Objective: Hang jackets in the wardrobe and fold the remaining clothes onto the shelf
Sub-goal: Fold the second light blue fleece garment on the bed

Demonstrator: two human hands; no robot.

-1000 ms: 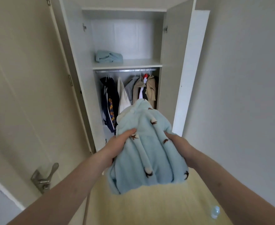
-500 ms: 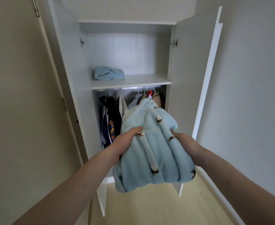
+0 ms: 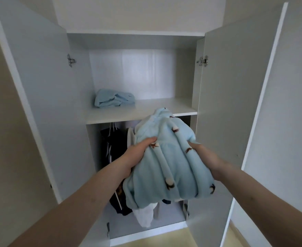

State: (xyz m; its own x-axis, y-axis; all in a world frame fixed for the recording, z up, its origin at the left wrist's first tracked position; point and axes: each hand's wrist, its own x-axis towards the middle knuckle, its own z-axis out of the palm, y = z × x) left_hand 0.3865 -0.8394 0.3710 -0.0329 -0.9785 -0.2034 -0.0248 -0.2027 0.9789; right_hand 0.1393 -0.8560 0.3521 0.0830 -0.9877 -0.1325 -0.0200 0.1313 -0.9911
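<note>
Fingers of both hands, left hand (image 3: 136,157) and right hand (image 3: 204,157), clutch a folded, fluffy pale-blue fleece garment (image 3: 166,161) below the smooth white shelf (image 3: 129,113).

Both white wardrobe doors (image 3: 235,104) stand wide open. On the white upper shelf (image 3: 146,111), a folded pale blue fleece garment (image 3: 114,100) fills the left part; the right part lies bare. Below, dark hanging jackets (image 3: 111,148) crowd the rail.

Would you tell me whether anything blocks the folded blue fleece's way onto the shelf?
Nothing visible does: both doors stand open, and the shelf is bare right of the folded blue garment already there.
</note>
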